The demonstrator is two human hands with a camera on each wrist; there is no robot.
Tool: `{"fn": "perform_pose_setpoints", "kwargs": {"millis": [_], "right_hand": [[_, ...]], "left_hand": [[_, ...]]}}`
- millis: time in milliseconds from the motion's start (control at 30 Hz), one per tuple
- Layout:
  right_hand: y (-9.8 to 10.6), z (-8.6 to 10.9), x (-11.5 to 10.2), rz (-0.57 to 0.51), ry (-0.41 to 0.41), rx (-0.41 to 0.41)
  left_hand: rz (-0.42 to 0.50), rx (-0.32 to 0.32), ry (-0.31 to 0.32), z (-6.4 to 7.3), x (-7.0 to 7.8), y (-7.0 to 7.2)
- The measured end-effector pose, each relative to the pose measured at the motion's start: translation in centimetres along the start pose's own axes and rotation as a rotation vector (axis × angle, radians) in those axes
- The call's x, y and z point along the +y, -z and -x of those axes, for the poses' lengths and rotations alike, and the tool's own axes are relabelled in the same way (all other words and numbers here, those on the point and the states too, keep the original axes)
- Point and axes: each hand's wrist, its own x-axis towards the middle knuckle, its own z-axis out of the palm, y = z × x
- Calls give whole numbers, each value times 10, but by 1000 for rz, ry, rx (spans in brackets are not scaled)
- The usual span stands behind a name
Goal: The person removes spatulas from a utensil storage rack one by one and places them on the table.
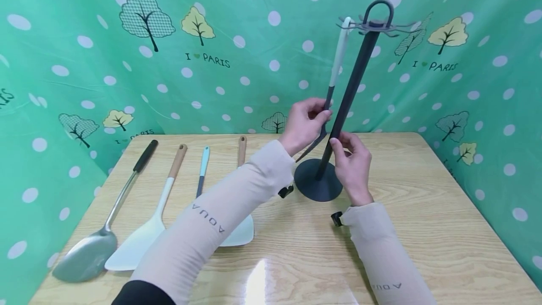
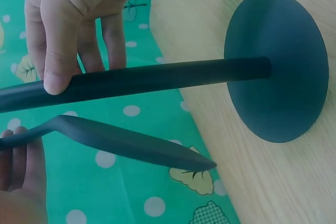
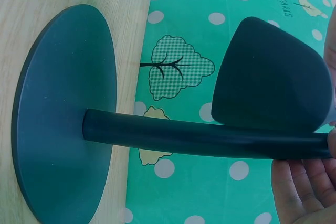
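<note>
My left hand [image 1: 306, 124] pinches the dark lower neck of a spatula [image 1: 338, 58] with a mint handle. The handle's top end is up at the hooks [image 1: 377, 26] of a black utensil stand [image 1: 349, 93]. Below the fingers the spatula's dark blade [image 2: 131, 140] hangs beside the pole, and its broad face shows in the right wrist view. My right hand [image 1: 353, 166] grips the lower part of the pole, its thumb [image 2: 59, 69] lying across it. The stand leans to the right in the head view, its round base [image 1: 317, 187] down at the table.
On the left of the table [image 1: 423, 229] lie a metal wok spatula [image 1: 86, 255], a white turner [image 1: 139, 244] with a wooden handle, a utensil with a light blue handle [image 1: 204, 164] and another wooden handle [image 1: 242, 152]. My left sleeve partly covers them. A green patterned cloth [image 1: 254, 36] hangs behind.
</note>
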Motion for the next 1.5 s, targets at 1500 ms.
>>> {"fn": "perform_pose_setpoints", "kwargs": {"millis": [1500], "right_hand": [[4, 7, -39, 10, -24, -17]], "left_hand": [[-38, 34, -35, 19, 7, 36]]}}
